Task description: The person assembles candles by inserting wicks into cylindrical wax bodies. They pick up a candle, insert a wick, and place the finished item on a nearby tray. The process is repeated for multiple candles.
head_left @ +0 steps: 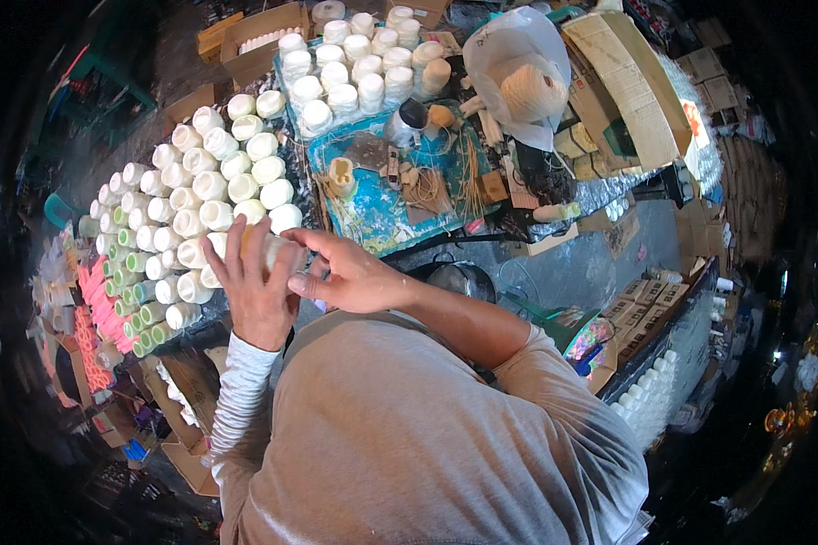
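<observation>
Both my hands are together at the near right edge of the rows of white cup-shaped pieces (211, 186). A whitish cup-shaped piece (275, 247) shows partly between my hands, mostly hidden by fingers. My left hand (253, 283) is around its near left side, its back turned up. My right hand (341, 270) reaches in from the right, with thumb and forefinger curved toward the same piece. The finger pads of both hands are largely hidden. Several standing pieces are just beyond my fingertips.
A blue work board (373, 222) holds a metal pitcher (405, 123), string and tools. More white pieces (341, 95) stand beyond it. A large thread cone (532, 94) sits in a white plastic wrap. Green-rimmed cups (154, 313) and pink sticks (104, 304) are at left; a dark pot (462, 280) is at right.
</observation>
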Demonstrator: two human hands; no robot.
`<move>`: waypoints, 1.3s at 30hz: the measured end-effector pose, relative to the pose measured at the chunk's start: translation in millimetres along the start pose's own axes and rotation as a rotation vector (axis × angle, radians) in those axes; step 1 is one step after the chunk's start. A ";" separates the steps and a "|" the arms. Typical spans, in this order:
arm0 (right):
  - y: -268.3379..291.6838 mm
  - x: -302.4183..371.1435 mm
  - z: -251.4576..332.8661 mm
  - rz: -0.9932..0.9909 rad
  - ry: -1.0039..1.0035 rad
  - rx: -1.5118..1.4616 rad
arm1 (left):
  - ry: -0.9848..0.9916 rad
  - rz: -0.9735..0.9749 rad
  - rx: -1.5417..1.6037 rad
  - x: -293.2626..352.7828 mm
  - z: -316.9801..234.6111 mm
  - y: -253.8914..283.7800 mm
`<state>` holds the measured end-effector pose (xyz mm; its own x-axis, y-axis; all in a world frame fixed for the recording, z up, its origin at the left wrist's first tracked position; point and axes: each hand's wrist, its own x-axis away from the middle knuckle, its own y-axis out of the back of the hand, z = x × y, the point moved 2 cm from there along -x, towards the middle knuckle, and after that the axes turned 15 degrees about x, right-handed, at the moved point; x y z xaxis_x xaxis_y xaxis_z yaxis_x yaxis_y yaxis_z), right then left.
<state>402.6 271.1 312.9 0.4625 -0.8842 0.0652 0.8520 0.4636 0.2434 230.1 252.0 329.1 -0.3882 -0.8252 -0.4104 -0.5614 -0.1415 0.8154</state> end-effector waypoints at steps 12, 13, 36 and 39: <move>11.4 26.7 -34.9 -0.315 0.017 -0.511 | 1.027 0.051 1.939 -2.5 -14.7 -41.0; 9.0 25.7 -35.8 -0.232 -0.088 -0.381 | 1.025 0.130 2.154 -3.0 -19.9 -50.3; 112.2 22.2 -316.5 -0.285 -0.134 0.874 | 1.227 -0.106 1.826 72.1 -31.9 -37.1; 106.2 -10.0 -330.5 -0.142 -0.062 1.069 | 1.260 -0.184 1.774 83.6 -40.5 -29.2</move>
<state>569.6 348.0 18.3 0.3372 -0.9414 0.0117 0.2274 0.0935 0.9693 243.7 165.0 287.5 -0.1322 -0.7951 0.5919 -0.7142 -0.3377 -0.6130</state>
